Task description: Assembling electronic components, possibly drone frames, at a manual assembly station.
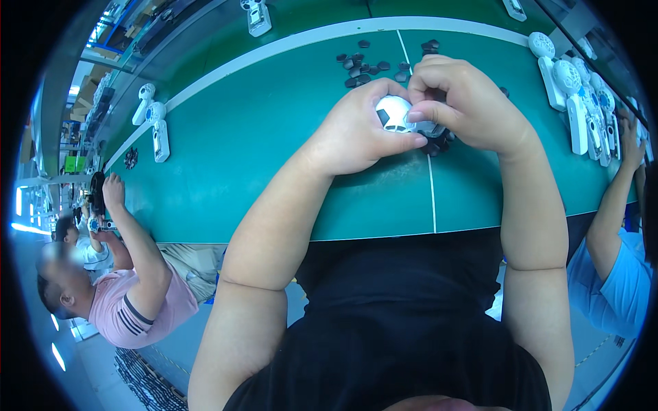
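Observation:
My left hand [353,130] is closed round a white, rounded piece with black pentagon patches [394,113], patterned like a football. Its thumb lies along the lower edge and its fingers curl behind. At the piece's right side my right hand [473,103] is bent into a pinch, thumb and fingertips touching the edge. Whatever those fingertips hold is hidden. Small black pentagon pieces [439,144] lie on the green table just beneath the hands. More black pentagon pieces [356,66] are scattered beyond them.
Several white handheld devices with round patterned heads [578,116] stand crowded at the right. Two similar devices [159,130] are at the left. A person in a pink shirt [147,301] works on the left; another in blue [613,288] reaches in on the right. The green table [260,137] has a white border.

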Tool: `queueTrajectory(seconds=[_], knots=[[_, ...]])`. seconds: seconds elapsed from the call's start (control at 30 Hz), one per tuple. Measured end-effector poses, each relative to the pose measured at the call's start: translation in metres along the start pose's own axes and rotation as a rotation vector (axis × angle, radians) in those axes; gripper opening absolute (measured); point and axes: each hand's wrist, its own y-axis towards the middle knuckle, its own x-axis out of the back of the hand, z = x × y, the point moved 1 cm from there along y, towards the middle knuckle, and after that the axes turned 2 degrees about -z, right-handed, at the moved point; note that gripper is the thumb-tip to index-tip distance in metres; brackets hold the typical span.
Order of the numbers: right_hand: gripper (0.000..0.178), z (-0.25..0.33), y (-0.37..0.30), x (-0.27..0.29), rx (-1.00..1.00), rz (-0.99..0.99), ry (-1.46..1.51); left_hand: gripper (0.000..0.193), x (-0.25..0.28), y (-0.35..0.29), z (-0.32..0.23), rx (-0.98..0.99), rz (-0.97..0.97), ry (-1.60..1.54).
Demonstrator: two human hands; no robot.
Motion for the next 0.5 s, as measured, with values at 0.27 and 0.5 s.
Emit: queueTrajectory(seconds=[0.27, 0.5], knots=[[0.018, -0.001, -0.0032, -0.0069, -0.041, 0.083, 0.03, 0.054, -0.0069, 0.0015, 0.0092, 0.129, 0.018, -0.115], [0.02, -0.005, -0.0008, -0.0057, 0.12, -0.071, -0.102, 0.049, -0.0005, 0.0032, 0.0051, 0.082, -0.068, -0.144]])
